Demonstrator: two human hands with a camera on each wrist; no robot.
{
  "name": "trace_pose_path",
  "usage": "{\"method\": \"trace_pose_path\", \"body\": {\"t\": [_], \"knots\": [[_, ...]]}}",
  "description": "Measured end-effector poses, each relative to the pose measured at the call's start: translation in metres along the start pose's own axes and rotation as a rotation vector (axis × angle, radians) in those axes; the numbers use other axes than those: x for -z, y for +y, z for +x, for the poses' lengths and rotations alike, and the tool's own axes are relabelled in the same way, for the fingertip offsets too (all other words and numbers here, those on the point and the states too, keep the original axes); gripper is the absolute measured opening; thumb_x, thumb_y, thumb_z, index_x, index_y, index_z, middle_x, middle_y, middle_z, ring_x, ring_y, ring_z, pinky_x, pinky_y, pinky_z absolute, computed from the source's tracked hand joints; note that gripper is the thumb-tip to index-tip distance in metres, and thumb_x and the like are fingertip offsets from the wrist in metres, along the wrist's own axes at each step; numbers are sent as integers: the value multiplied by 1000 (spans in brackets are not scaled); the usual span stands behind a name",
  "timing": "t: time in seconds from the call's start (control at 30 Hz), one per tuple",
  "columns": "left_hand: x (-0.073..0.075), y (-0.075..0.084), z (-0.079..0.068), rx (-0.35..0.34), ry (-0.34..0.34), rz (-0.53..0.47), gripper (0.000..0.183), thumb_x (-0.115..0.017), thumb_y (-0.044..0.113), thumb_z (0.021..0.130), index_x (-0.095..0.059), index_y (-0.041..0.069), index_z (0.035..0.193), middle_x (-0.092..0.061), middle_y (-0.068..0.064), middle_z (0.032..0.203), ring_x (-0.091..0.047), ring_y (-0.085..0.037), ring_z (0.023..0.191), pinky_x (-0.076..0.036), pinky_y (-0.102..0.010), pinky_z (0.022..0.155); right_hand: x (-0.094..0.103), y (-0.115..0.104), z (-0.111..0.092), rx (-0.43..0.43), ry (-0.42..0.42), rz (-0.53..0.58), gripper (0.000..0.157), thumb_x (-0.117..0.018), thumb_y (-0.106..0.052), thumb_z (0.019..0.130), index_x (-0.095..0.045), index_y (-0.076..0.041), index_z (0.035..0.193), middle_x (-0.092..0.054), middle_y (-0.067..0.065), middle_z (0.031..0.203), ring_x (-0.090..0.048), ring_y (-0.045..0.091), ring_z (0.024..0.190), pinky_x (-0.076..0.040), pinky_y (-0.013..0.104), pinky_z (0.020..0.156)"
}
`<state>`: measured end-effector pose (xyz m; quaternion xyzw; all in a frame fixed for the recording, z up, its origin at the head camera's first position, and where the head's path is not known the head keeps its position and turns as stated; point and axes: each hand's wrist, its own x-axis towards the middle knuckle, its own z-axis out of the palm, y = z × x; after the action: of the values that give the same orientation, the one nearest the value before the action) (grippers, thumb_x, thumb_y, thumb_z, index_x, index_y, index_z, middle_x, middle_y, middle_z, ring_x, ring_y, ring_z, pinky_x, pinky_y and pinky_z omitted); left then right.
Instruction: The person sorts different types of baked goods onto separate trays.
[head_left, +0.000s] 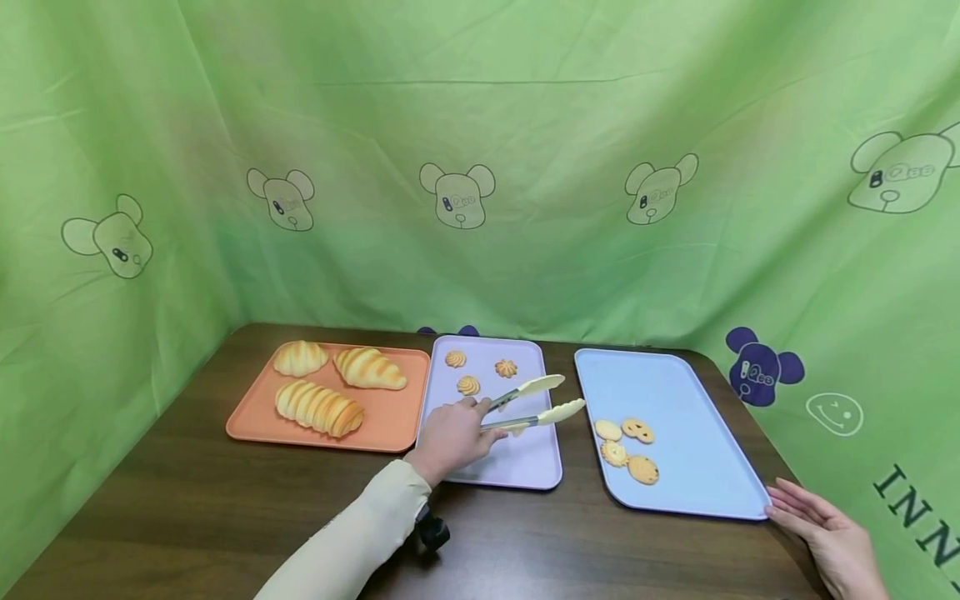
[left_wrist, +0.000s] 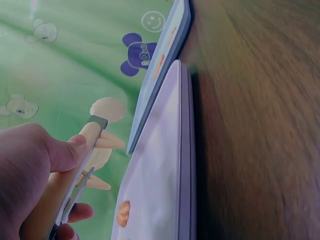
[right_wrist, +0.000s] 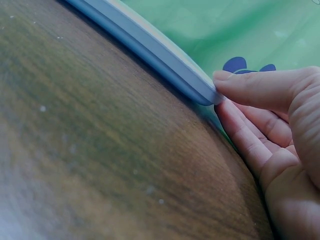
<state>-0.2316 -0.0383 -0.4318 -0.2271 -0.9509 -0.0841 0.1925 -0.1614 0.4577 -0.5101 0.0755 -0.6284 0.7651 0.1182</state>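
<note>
My left hand (head_left: 453, 437) grips a pair of tongs (head_left: 561, 412) with metal arms and cream scalloped tips. The tongs' tips are spread with nothing between them, above the right side of the lilac tray (head_left: 510, 467). Three piped cookies, among them a star-shaped cookie (head_left: 506, 368), lie toward that tray's far end. At the near right corner of the blue tray (head_left: 675, 392), my right hand (head_left: 828, 533) pinches the rim between thumb and fingers, as the right wrist view shows. Several cookies, including a round cookie (head_left: 642, 469), sit on the blue tray's left side.
An orange tray (head_left: 247, 425) on the left carries three pieces of bread, the nearest a ridged loaf (head_left: 318, 408). All the trays lie on a dark wooden table (head_left: 187, 508). A green printed curtain (head_left: 465, 275) hangs behind the table and along both sides.
</note>
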Motion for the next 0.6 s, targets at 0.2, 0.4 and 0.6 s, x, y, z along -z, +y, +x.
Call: {"method": "trace_pose_path", "body": {"t": [0.2, 0.4, 0.6], "knots": [[-5, 11, 6, -41, -5, -16, 47, -70, 51, 89, -70, 9, 110, -64, -3, 77, -57, -17, 56, -46, -32, 48, 4, 2, -1, -12, -22, -12, 53, -55, 25, 87, -75, -15, 115, -75, 0, 102, -70, 5, 95, -52, 17, 77], [-13, 22, 9, -91, 30, 1, 45, -71, 51, 88, -70, 10, 106, -63, 0, 75, -55, -14, 55, -44, -29, 46, 5, 1, -1, -20, -42, -33, 52, -54, 23, 89, -75, -17, 115, -75, -1, 103, -69, 4, 97, -52, 17, 77], [-16, 34, 16, -119, 28, 31, 43, -70, 53, 88, -69, 12, 102, -61, 2, 73, -55, -12, 54, -45, -28, 45, 4, 2, 0, 12, -51, 7, 53, -52, 26, 89, -74, -13, 117, -75, 2, 104, -69, 6, 98, -53, 18, 77]]}}
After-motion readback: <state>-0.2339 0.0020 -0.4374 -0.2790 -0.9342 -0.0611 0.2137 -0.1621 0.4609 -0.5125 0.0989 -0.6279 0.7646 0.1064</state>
